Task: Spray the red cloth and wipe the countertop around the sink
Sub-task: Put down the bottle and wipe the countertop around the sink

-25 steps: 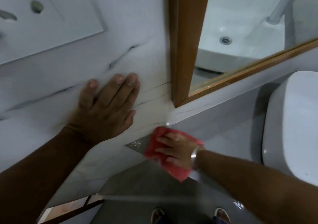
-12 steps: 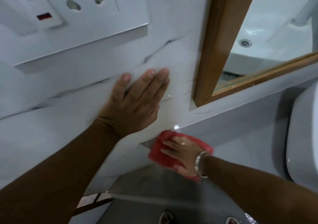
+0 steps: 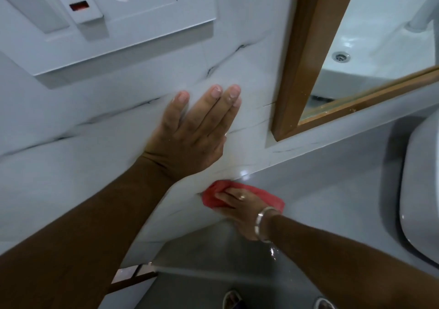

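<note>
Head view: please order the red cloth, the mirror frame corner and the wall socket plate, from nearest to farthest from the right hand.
1. Red cloth, directly under the right hand.
2. Mirror frame corner, above, on the wall.
3. Wall socket plate, far upper left.

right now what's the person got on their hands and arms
Both forearms are bare, with no sleeves in view. The right hand has a silver metal bangle at the wrist and a ring on one of its fingers. The left hand wears nothing visible.

Red cloth (image 3: 259,193), black-veined white wall (image 3: 133,123)
</note>
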A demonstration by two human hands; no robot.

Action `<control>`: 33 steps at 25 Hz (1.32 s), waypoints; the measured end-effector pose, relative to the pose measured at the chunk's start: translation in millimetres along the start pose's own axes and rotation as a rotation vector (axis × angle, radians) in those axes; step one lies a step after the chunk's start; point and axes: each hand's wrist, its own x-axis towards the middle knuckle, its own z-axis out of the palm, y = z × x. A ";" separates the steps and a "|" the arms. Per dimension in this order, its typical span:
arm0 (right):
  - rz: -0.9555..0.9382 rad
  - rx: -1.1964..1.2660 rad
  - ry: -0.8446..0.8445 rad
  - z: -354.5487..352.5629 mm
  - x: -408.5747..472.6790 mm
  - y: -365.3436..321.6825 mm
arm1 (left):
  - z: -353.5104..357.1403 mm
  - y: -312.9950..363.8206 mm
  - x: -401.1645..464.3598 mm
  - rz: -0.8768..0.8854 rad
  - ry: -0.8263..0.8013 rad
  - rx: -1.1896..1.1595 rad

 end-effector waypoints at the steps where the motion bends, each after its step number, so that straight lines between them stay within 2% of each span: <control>1: 0.055 0.082 0.010 9.0 -35.4 10.6 | -2.4 -0.5 0.1 -0.005 -0.003 -0.008; 3: 0.279 0.182 0.030 30.1 -111.0 42.3 | -3.3 -1.8 0.6 -0.006 0.004 0.008; 5: 0.664 0.250 -0.021 32.9 -143.6 84.3 | -2.9 -0.8 1.9 0.007 0.026 0.003; 7: 1.010 0.268 -0.070 19.6 -103.6 95.0 | -0.6 -1.7 1.2 0.016 0.060 0.022; 8: 1.038 0.301 -0.128 11.6 -78.8 81.6 | 0.6 -1.5 1.6 0.016 0.067 0.035; 9: 0.917 0.308 -0.126 14.1 -65.5 64.3 | 1.5 -2.0 1.5 0.017 0.066 0.045; 10: 0.719 0.307 -0.104 24.4 -72.0 42.4 | 1.6 -1.9 1.4 0.016 0.066 0.043; 11: 0.539 0.298 -0.078 35.0 -95.9 23.0 | 1.1 -2.2 1.1 0.015 0.063 0.041; 12: 0.447 0.276 -0.055 39.7 -131.6 22.8 | 0.5 -2.2 0.4 0.013 0.058 0.047; 13: 0.445 0.214 -0.018 47.8 -165.3 44.4 | 0.1 -1.3 0.3 0.013 0.054 0.055; 14: 0.494 0.186 -0.048 49.8 -185.4 69.2 | 0.3 -0.2 -0.5 0.015 0.051 0.057; 15: 0.653 0.207 -0.099 44.4 -188.8 100.4 | 1.7 1.1 -1.3 0.017 0.052 0.057; 16: 0.858 0.328 -0.086 39.4 -176.4 128.9 | 4.0 2.0 -2.2 0.019 0.054 0.062; 17: 0.993 0.397 -0.116 26.0 -151.8 137.4 | 5.7 2.3 -3.6 0.025 0.053 0.070; 18: 0.982 0.399 -0.120 21.0 -129.2 130.9 | 7.2 2.4 -4.9 0.030 0.051 0.074; 21: 0.575 0.451 0.105 36.3 -140.2 50.1 | 6.0 0.4 -5.1 0.034 0.024 0.048; 22: 0.493 0.519 0.109 33.6 -166.4 25.9 | 4.1 -1.6 -5.7 0.035 0.015 0.049; 24: 0.456 0.582 0.106 40.7 -197.5 41.2 | 0.2 -1.1 -3.6 0.049 0.006 0.042; 27: 0.673 0.567 0.131 27.7 -159.8 123.0 | 0.9 4.3 -6.2 0.067 -0.009 0.032; 29: 0.749 0.518 0.122 22.2 -138.3 138.4 | 4.2 14.2 -10.7 0.071 -0.079 -0.018; 33: 0.445 0.554 0.090 35.2 -176.4 58.8 | -16.2 66.4 -18.9 -0.090 -0.299 -0.174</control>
